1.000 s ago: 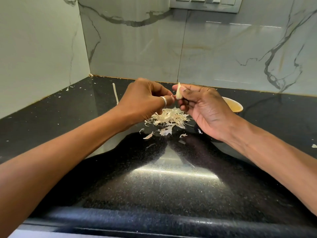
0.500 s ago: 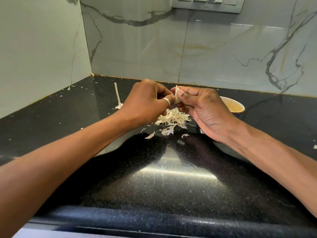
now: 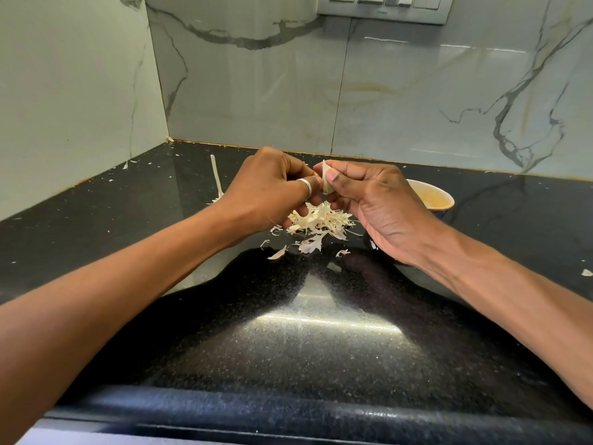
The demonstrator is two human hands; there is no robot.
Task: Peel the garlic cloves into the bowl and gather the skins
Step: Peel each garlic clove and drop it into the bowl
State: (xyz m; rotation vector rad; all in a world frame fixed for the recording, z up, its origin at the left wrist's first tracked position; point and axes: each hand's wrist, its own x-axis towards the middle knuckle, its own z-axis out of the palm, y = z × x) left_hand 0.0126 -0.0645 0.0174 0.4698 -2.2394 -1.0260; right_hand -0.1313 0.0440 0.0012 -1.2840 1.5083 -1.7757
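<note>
Risks:
- Bowl (image 3: 446,195), just behind right hand (image 3: 378,200) and half hidden by it: could be knocked by wrist when clove is carried over.
- Skins (image 3: 317,220), heaped below both hands: light, could be scattered by a swept forearm.
- Clove (image 3: 328,183), pinched between right thumb and fingers above skins: could be squeezed out, lost in heap.
- Left hand (image 3: 272,191): fingers curled against clove; whether skin is pinched cannot be told.

Around:
- Counter (image 3: 128,220), black. Flakes (image 3: 128,163) strewn far left of left hand.
- Stem (image 3: 216,178) lying just beyond left hand.
- Nothing seen between right hand and bowl.
</note>
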